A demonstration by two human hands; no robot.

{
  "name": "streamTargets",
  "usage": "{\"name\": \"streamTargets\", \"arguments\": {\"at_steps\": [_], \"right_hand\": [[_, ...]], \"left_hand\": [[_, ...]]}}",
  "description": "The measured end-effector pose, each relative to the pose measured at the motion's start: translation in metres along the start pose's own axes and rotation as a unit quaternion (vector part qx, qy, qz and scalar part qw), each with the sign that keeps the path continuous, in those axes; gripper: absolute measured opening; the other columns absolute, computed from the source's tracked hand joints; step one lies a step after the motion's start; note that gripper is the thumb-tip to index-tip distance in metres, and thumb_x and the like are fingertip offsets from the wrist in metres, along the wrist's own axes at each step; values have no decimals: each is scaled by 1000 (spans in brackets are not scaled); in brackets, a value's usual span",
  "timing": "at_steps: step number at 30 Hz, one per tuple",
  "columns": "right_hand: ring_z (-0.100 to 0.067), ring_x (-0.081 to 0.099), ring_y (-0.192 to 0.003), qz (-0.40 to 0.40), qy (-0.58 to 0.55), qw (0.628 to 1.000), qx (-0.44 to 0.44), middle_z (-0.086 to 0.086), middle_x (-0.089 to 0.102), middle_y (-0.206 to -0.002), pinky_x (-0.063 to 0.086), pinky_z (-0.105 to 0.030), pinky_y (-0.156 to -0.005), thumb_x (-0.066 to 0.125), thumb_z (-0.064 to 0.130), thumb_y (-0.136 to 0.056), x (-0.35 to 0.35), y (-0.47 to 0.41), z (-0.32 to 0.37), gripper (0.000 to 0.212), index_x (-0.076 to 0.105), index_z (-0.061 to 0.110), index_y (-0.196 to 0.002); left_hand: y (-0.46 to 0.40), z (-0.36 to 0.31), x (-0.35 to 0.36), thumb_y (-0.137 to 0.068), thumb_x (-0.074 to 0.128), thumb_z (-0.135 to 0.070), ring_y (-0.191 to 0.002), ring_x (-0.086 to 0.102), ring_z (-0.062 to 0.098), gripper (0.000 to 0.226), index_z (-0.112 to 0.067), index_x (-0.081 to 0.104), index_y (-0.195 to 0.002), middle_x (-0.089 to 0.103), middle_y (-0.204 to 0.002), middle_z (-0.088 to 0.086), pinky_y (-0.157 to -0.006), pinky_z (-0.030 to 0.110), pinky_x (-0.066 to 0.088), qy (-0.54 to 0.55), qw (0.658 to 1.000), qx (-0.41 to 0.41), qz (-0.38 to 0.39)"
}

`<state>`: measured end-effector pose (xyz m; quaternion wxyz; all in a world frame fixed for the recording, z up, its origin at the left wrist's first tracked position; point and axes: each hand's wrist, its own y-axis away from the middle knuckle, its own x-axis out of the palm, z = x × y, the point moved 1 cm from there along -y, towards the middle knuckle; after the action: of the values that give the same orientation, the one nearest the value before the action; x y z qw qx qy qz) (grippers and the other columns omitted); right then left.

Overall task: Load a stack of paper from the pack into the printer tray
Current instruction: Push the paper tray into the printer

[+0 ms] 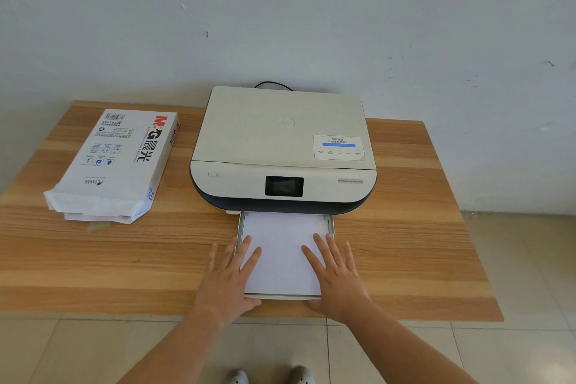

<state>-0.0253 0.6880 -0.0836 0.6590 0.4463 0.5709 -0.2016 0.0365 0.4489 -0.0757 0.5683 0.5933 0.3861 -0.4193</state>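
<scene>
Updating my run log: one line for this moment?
paper in tray | left hand, right hand flat on stack | tray out

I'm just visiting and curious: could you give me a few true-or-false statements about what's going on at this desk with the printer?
1. Paper lies in the pulled-out tray. True.
2. The left hand holds the paper pack. False: it lies flat at the tray's left edge, and the pack sits apart on the desk.
3. Both hands are open, the right hand too. True.
4. The printer lid is raised. False: it is closed.
</scene>
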Motion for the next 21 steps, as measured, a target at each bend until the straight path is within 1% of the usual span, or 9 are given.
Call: {"name": "streamTargets", "arguments": {"at_steps": [2, 3, 6, 8, 11, 13, 16, 17, 21], "right_hand": [[-30, -40, -135, 6, 0, 1000, -7, -7, -39, -149, -20, -58, -110, 49, 67, -80, -4, -2, 0, 104, -24, 32, -146], [-30, -41, -135, 6, -1, 1000, -8, -6, -41, -149, -21, -58, -109, 48, 66, -81, -6, -3, 0, 104, -26, 32, -145], [-30, -41, -134, 2, 0, 1000, -7, -7, -39, -150, -22, -58, -109, 49, 65, -81, -10, -5, 0, 104, -26, 32, -145], [-30, -43, -132, 9, 0, 1000, -8, -7, -41, -148, -23, -57, -109, 48, 65, -82, -11, -6, -1, 104, -27, 32, -144], [-30, -42, -133, 6, -3, 1000, -3, -8, -36, -151, -22, -57, -109, 50, 66, -81, -14, -9, -1, 104, -24, 32, -146], [-31, -41, -134, 11, -3, 1000, -3, -8, -37, -151, -21, -58, -110, 49, 66, -82, -15, -11, -1, 104, -25, 32, -146], [-31, -39, -136, 14, -7, 1000, -4, -7, -38, -151, -19, -58, -110, 49, 65, -82, -17, -13, -1, 104, -26, 32, -145], [-31, -39, -136, 14, -6, 1000, -3, -7, -39, -150, -19, -58, -110, 50, 65, -82, -18, -14, -1, 104, -26, 32, -145], [-31, -40, -135, 19, -10, 1000, -1, -7, -41, -149, -19, -58, -111, 50, 64, -82, -20, -18, -3, 104, -28, 33, -144]], "left_hand": [[-3, 0, 1, -69, 52, -77, -142, -13, 27, 107, -31, -10, -145, -14, -157, 3, -108, 53, -19, -26, 999, 8, -32], [-5, 0, 1, -72, 50, -76, -140, -18, 26, 106, -33, -14, -143, -20, -155, 2, -107, 53, -21, -27, 999, 9, -40], [-8, 1, -1, -73, 52, -74, -139, -22, 24, 104, -34, -16, -142, -23, -154, 1, -106, 51, -24, -17, 999, 4, -50], [-10, 2, -2, -74, 51, -73, -138, -26, 24, 104, -35, -19, -141, -29, -152, 0, -105, 50, -25, -9, 999, 4, -48], [-14, 3, -2, -73, 52, -74, -139, -25, 25, 104, -35, -18, -141, -28, -153, 0, -106, 51, -23, -8, 998, 3, -56], [-15, 5, -3, -72, 52, -74, -140, -22, 26, 105, -35, -15, -142, -26, -154, 0, -107, 52, -22, -7, 999, 2, -47], [-19, 7, -5, -68, 56, -76, -144, -10, 28, 107, -33, -4, -146, -13, -158, 3, -109, 53, -17, -18, 999, 1, -36], [-20, 7, -7, -68, 56, -76, -144, -8, 28, 107, -33, -2, -146, -12, -158, 3, -109, 53, -18, -19, 999, 2, -34], [-24, 8, -5, -69, 54, -76, -142, -16, 27, 106, -33, -7, -145, -19, -156, 2, -108, 53, -19, -21, 999, 0, -41]]}}
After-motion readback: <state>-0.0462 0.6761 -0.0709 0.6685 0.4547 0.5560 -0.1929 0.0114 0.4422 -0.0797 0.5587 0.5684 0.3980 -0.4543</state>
